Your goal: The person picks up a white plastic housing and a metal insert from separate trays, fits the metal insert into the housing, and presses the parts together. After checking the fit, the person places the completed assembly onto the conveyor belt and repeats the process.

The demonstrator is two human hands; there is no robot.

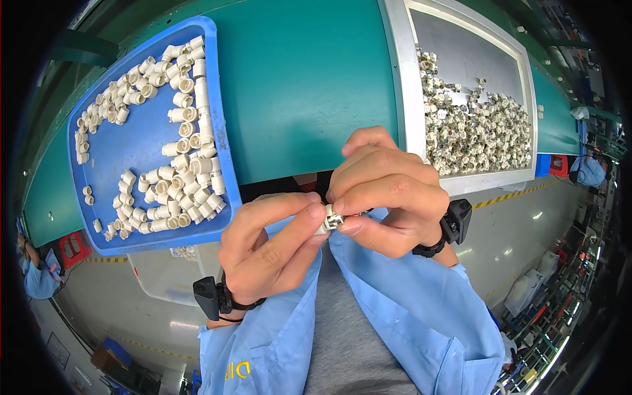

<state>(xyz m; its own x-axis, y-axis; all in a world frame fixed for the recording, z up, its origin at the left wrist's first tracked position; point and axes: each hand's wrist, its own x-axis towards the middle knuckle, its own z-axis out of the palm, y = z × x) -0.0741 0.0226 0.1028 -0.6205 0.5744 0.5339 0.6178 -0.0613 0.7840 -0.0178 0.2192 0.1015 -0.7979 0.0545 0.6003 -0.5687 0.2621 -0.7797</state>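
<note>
Over the table's near edge, my two hands meet fingertip to fingertip. My left hand (266, 253) pinches a white plastic sleeve (322, 230), mostly covered by its thumb and fingers. A small white part with shiny metal contacts (334, 220) sits against the sleeve's end, pinched by my right hand (395, 194). How far it sits inside the sleeve I cannot tell. To the left, a blue tray (229, 168) bears many short white sleeves, some lying and some upright. A light-framed metal tray (413, 99) at the right holds a heap of small white-and-metal parts.
Between the two trays runs the green tabletop (303, 85). A translucent plastic bin (161, 276) stands below the blue tray. Red stools (74, 250) and people in blue sit further along at both sides. Racks (559, 329) line the lower right.
</note>
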